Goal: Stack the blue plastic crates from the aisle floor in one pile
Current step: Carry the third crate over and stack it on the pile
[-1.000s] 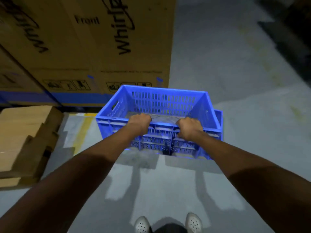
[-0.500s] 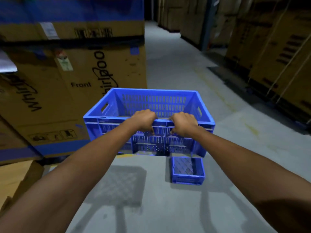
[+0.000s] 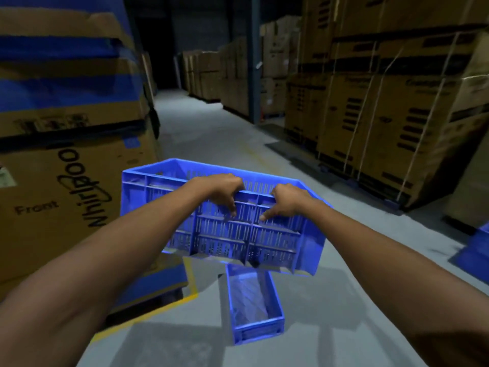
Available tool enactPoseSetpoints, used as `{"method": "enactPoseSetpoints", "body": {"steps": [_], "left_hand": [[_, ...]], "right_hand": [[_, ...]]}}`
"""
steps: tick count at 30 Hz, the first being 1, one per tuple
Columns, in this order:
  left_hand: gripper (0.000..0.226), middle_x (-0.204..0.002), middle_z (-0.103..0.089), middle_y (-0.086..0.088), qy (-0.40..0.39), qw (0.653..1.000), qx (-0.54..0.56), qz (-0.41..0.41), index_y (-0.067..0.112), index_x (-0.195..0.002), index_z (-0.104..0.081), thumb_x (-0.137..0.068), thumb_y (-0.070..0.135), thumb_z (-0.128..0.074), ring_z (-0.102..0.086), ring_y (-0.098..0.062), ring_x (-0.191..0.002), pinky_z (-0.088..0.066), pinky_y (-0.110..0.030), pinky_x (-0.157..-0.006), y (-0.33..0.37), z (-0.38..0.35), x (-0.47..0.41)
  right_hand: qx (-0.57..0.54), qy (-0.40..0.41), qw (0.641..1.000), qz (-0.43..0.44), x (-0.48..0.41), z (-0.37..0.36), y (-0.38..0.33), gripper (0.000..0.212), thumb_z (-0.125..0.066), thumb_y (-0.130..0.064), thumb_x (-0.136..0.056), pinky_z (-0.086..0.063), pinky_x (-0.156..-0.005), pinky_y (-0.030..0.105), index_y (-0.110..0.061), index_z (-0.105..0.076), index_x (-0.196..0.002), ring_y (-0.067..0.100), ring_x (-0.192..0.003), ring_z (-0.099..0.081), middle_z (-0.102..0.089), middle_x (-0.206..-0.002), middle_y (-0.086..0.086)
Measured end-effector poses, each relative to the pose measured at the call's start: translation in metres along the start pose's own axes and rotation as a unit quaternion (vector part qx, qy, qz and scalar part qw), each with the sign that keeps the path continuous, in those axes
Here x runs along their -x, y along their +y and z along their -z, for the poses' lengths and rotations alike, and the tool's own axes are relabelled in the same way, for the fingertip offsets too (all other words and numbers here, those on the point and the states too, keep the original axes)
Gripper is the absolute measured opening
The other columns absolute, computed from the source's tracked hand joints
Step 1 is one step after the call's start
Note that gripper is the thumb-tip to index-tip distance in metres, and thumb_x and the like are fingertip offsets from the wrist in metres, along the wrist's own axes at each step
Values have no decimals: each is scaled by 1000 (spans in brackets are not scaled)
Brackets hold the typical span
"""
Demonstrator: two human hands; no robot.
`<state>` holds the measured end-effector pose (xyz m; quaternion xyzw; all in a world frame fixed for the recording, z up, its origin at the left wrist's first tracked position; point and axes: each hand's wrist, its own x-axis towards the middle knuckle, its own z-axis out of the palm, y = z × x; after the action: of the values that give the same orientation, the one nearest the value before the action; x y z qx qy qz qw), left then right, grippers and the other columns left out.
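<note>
I hold a large blue slatted crate point(image 3: 238, 239) in the air at the middle of the view, tilted so its near wall faces me. My left hand point(image 3: 225, 190) and my right hand point(image 3: 287, 202) both grip the crate's near rim, side by side. Under it, on the aisle floor, stands a smaller blue crate point(image 3: 254, 308), partly hidden by the held one. Part of another blue crate point(image 3: 473, 250) shows at the right edge.
Tall cardboard appliance boxes point(image 3: 66, 181) stand close on my left, by a yellow floor line point(image 3: 148, 316). Strapped stacks of cartons point(image 3: 397, 102) line the right side. The grey aisle floor point(image 3: 211, 128) runs ahead between them, past a steel post point(image 3: 255, 59).
The held crate has risen and tipped its far side away from me, and my view has lifted up the aisle. The small crate on the floor shows more fully.
</note>
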<state>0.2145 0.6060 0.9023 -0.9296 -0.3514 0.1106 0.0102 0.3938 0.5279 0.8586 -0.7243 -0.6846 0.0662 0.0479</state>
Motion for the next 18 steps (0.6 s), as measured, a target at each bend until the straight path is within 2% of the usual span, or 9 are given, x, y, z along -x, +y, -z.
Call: {"method": "enactPoseSetpoints", "body": {"steps": [2,4,7,11,13,16,18], "left_hand": [[38,-80,-68,-7,-15,1000,14,-15,10,-90,-70,-65,32,-89,-61,-22,-72,-44,-26,-62,29,15,-29],[32,-68,-65,-2,-33,998,52,-22,11,-86,-70,-66,25,-90,-57,-16,-57,-45,-20,-52,56,30,-58],[33,-74,-66,-1,-46,995,87,-33,8,-93,-71,-68,19,-89,-56,-4,-49,-42,-14,-45,99,50,-102],[29,-74,-68,8,-42,991,104,-67,17,-86,-68,-67,22,-89,-61,-10,-68,-45,-18,-57,152,64,-159],[30,-78,-69,7,-35,989,114,-85,19,-87,-66,-67,22,-89,-61,-11,-72,-44,-21,-64,175,67,-187],[29,-92,-74,-4,-13,986,116,-119,17,-88,-67,-68,19,-88,-60,-12,-73,-44,-22,-63,206,70,-229],[32,-88,-71,-4,13,986,88,-139,15,-92,-69,-68,25,-88,-58,-14,-74,-43,-25,-64,225,72,-260]], "right_hand": [[-17,-7,1000,1,6,17,39,56,-80,-65,-65,-40,-66,31,-16,-55,-75,25,-78,-54,-66,-91,7],[-28,-18,999,-1,11,34,79,51,-82,-59,-67,-36,-64,29,-16,-55,-73,24,-75,-54,-60,-81,5],[-36,-30,999,-8,16,57,139,51,-86,-56,-63,-45,-63,32,-12,-63,-76,27,-77,-61,-64,-80,6],[-34,-35,998,-25,24,77,213,56,-87,-52,-63,-51,-71,32,-9,-71,-94,23,-83,-64,-68,-91,4],[-21,-31,998,-42,25,83,247,54,-87,-54,-62,-50,-71,32,-12,-70,-91,23,-82,-62,-66,-88,3],[11,-17,997,-81,22,84,295,53,-84,-61,-60,-53,-76,39,-17,-62,-80,22,-80,-57,-59,-80,-2],[18,-5,994,-110,21,83,325,52,-83,-61,-62,-51,-75,39,-21,-54,-74,23,-82,-56,-55,-78,-3]]}}
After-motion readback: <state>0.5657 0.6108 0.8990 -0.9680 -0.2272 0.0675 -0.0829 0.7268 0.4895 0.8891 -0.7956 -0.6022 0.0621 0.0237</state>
